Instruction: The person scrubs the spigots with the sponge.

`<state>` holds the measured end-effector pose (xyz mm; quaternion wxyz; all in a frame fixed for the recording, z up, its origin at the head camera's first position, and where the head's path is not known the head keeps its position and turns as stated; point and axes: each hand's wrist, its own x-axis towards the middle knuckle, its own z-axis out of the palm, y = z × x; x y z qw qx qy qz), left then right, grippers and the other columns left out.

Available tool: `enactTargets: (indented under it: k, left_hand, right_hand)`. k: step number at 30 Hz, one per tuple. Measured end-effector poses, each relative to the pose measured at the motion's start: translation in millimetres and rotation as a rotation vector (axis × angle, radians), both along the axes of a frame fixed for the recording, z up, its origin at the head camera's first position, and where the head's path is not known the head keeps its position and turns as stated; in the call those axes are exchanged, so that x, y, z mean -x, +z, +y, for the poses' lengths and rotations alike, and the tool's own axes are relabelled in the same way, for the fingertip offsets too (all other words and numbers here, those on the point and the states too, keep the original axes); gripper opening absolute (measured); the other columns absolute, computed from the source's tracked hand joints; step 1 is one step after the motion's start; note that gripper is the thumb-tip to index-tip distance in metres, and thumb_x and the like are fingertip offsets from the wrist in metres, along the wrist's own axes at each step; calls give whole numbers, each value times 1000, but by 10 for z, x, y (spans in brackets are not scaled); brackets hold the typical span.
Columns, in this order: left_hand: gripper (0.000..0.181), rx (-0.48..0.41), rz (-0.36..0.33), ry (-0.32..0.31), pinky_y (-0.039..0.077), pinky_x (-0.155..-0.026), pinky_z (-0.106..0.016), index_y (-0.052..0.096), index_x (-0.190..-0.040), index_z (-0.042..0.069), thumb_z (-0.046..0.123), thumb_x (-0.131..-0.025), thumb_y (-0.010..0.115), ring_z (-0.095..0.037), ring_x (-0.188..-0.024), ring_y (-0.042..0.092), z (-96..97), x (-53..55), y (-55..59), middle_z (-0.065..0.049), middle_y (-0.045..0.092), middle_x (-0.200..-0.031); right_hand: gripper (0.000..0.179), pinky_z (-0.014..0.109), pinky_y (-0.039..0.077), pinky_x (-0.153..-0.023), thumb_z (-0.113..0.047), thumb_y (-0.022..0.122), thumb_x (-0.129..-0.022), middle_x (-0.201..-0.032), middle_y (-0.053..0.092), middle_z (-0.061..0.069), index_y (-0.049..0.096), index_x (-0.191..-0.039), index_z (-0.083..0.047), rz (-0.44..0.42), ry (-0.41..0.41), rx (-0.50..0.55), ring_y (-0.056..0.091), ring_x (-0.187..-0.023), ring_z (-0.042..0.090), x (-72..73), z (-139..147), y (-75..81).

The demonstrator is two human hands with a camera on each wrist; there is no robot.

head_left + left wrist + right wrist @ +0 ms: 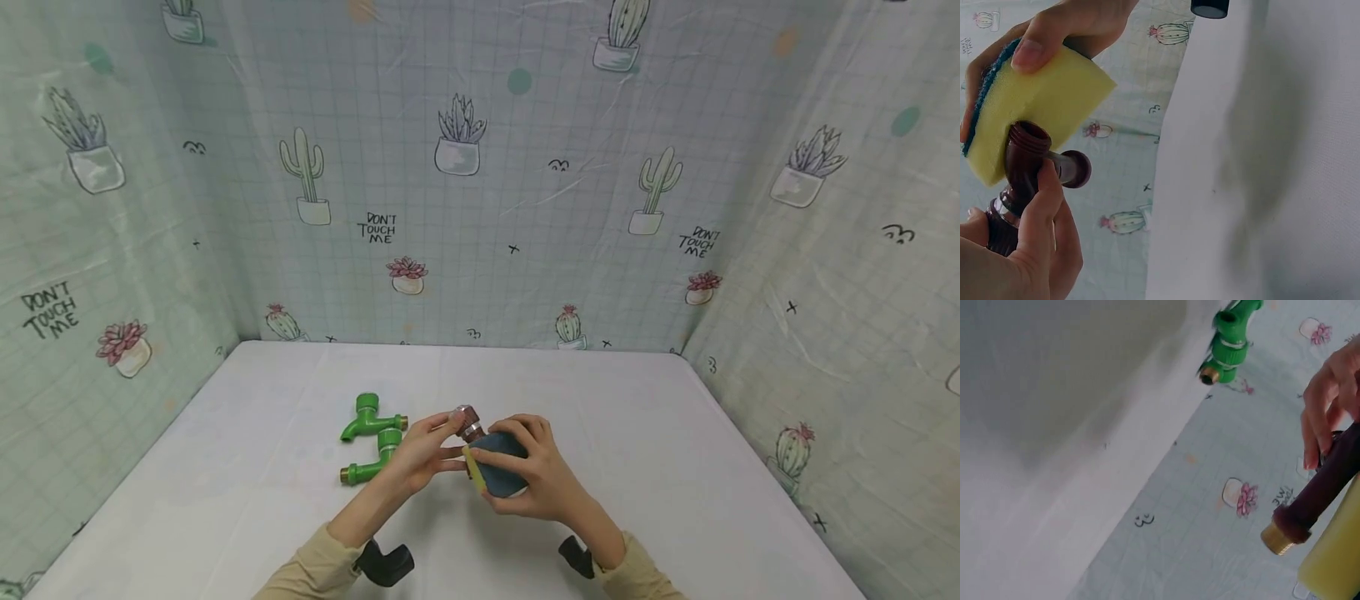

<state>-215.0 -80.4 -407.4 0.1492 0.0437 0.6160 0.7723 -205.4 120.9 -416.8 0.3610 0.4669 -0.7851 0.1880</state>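
Observation:
In the head view, my left hand (422,457) grips a dark red-brown faucet (468,422) by its knob end, above the table. The left wrist view shows the threaded mouth of this faucet (1024,159) pointing up, with fingers round its body. My right hand (546,477) holds a sponge (498,463), yellow on one side and dark blue on the other. The yellow face (1054,94) lies against the faucet. In the right wrist view, the faucet's brass threaded end (1277,540) sticks out beside the sponge (1334,556).
Two green faucets, one farther back (367,423) and one nearer (375,468), lie on the white table (600,400) left of my hands. Black curved pieces show by the left wrist (387,565) and the right wrist (576,557). Cactus-printed cloth (510,200) encloses the table's back and sides.

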Motion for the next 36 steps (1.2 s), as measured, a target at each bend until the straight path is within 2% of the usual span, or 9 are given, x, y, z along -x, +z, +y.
enactTargets:
  k: [7,14,17,20,23,26,33,34,36]
  left_hand:
    - [57,12,15,-63,54,-79,-39,38,-128,-9,34,-92,47,-26,-93,60,-25,-10,12,-9,46,-102]
    - [59,-14,-34,-13,53,-79,-39,39,-128,-10,35,-91,48,-24,-89,61,-46,5,22,-12,46,-106]
    - [56,-56,-70,24,53,-79,-38,43,-124,-9,35,-90,48,-22,-86,63,-61,26,25,-11,51,-103]
    - [52,-120,-109,39,53,-79,-37,46,-123,-7,34,-90,49,-20,-85,64,-72,50,26,-10,55,-100]
    - [53,-165,-134,16,53,-80,-35,44,-125,-6,33,-90,48,-18,-86,63,-69,69,29,-10,54,-100]
    - [55,-183,-150,-8,53,-80,-33,39,-129,-6,33,-91,46,-16,-88,62,-61,65,42,-9,53,-101]
    - [49,-317,-194,-58,52,-83,-38,31,-133,-5,24,-95,40,-19,-95,59,-68,35,79,-12,47,-107]
    - [48,-322,-190,-65,51,-84,-38,30,-133,-5,24,-95,39,-19,-95,59,-69,34,79,-12,45,-108]
    - [49,-313,-187,-59,51,-85,-40,31,-133,-5,25,-95,40,-20,-95,59,-73,32,75,-12,44,-108]
  right_hand:
    - [52,43,31,-79,-47,69,-67,-112,50,8,60,-115,-30,62,-103,-17,39,-101,24,132,129,24]
    - [45,47,30,-76,-53,50,-79,-110,50,12,58,-115,-28,89,-233,26,38,-99,28,245,295,27]
    - [46,47,29,-77,-53,49,-79,-111,50,12,59,-115,-27,100,-198,75,38,-100,29,236,284,23]
    - [46,46,28,-78,-52,55,-77,-112,50,13,59,-115,-25,130,-97,84,38,-100,28,201,219,6]
    - [48,46,28,-81,-49,61,-74,-113,50,14,58,-116,-26,161,-15,50,38,-101,27,177,138,-17]
    - [52,48,28,-83,-48,66,-70,-114,50,13,57,-117,-26,187,-6,19,39,-102,27,194,107,-36]
    - [72,48,28,-81,-38,83,-50,-112,50,14,58,-117,-26,220,-164,2,37,-101,30,273,237,-72]
    - [71,49,27,-80,-38,82,-51,-112,50,14,58,-117,-26,213,-185,2,37,-100,30,280,262,-75]
    - [61,49,27,-80,-40,77,-60,-112,49,14,58,-117,-25,182,-216,16,37,-101,31,290,307,-67]
